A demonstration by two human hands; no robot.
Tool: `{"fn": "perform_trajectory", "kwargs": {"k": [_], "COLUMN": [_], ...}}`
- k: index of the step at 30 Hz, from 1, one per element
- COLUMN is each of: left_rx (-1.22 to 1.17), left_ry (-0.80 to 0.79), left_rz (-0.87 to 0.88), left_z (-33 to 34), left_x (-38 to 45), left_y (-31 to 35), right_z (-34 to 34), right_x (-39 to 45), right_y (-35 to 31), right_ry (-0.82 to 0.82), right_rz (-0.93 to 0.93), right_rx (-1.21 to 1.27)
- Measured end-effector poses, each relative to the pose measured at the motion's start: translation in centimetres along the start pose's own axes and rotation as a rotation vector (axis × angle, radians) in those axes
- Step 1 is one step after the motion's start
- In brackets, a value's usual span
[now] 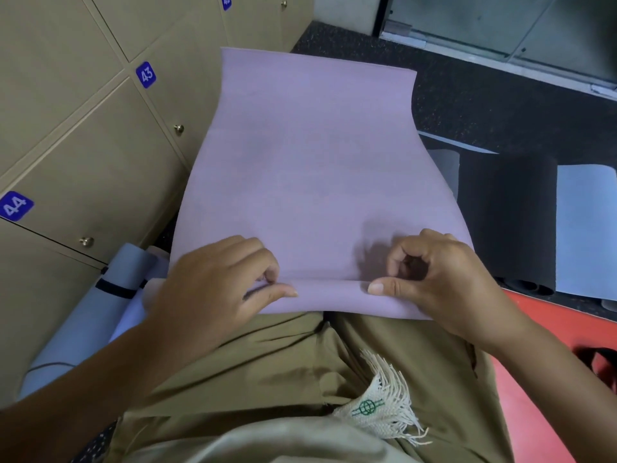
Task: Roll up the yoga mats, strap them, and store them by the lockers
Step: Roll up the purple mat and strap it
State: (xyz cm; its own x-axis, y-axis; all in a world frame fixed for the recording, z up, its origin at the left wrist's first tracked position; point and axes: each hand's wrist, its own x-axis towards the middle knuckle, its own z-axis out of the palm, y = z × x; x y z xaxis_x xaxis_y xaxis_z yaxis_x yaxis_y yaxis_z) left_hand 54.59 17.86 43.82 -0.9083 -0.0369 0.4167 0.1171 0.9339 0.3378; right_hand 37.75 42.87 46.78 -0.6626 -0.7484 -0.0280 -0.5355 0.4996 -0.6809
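A lilac yoga mat (300, 155) lies flat on the dark floor, stretching away from me, with its near end curled into a small first roll just above my knees. My left hand (213, 282) pinches the left part of that rolled edge between thumb and curled fingers. My right hand (434, 275) pinches the right part the same way, thumb lying along the fold. A rolled pale blue mat (83, 329) with a dark strap (115, 289) around it lies at my left, against the lockers (83, 145).
Beige lockers numbered 43 and 44 run along the left. To the right lie a black mat (507, 222) and a light blue mat (584, 228), partly unrolled. A red floor area (534, 379) is at lower right. A glass partition stands at the far right.
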Motion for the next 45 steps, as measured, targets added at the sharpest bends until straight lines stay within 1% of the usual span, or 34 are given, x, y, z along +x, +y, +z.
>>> {"fn": "perform_trajectory", "kwargs": {"k": [3, 6, 8, 12, 15, 18, 20, 22, 26, 30, 34, 36, 38, 40, 43, 45], "left_rx": [0.086, 0.169, 0.216, 0.237, 0.244, 0.249, 0.213, 0.153, 0.084, -0.015, -0.106, -0.127, -0.117, -0.111, 0.013, 0.118], "left_ry": [0.049, 0.041, 0.028, -0.008, -0.008, 0.005, 0.000, -0.014, -0.047, -0.108, -0.201, -0.221, -0.207, -0.157, -0.039, 0.026], "left_rz": [0.059, 0.042, 0.022, 0.015, 0.024, 0.013, -0.022, -0.069, -0.133, -0.228, -0.288, -0.298, -0.304, -0.304, -0.169, -0.090], "left_z": [-0.2, -0.7, -0.7, -0.5, -0.3, -0.2, -0.2, -0.3, -0.5, -0.6, -1.0, -1.4, -1.5, -1.5, -1.1, -0.7], "left_x": [-0.8, -1.6, -2.0, -2.3, -2.3, -1.9, -1.5, -1.2, -0.1, 1.3, 2.7, 3.2, 3.5, 3.8, 3.4, 2.5], "left_y": [0.6, 1.2, 1.5, 1.5, 1.5, 1.9, 1.8, 1.6, 0.9, -0.4, -1.3, -1.3, -1.1, -0.8, -0.1, 0.5], "right_z": [0.0, 0.1, 0.3, 1.4, 2.3, 2.5, 2.3, 2.2, 2.1, 1.4, 0.7, 0.3, 0.1, -0.2, -0.9, -1.4], "right_x": [-0.3, -0.4, -0.6, -1.8, -2.9, -3.9, -4.3, -4.4, -3.9, -2.7, -1.2, -0.5, -0.1, 0.2, 0.7, 1.2], "right_y": [-0.2, -0.2, -0.3, -0.3, -0.1, 0.0, 0.4, 0.8, 1.4, 1.8, 1.9, 1.7, 1.5, 1.3, 0.9, 0.8], "right_ry": [0.025, 0.059, 0.116, 0.296, 0.418, 0.467, 0.454, 0.414, 0.386, 0.320, 0.238, 0.175, 0.122, 0.099, 0.043, 0.014], "right_rz": [0.047, 0.047, 0.020, -0.152, -0.233, -0.317, -0.339, -0.316, -0.291, -0.260, -0.159, -0.092, -0.036, 0.027, 0.099, 0.112], "right_rx": [0.030, 0.020, -0.046, -0.317, -0.451, -0.564, -0.591, -0.574, -0.482, -0.407, -0.326, -0.265, -0.216, -0.161, -0.064, -0.030]}}
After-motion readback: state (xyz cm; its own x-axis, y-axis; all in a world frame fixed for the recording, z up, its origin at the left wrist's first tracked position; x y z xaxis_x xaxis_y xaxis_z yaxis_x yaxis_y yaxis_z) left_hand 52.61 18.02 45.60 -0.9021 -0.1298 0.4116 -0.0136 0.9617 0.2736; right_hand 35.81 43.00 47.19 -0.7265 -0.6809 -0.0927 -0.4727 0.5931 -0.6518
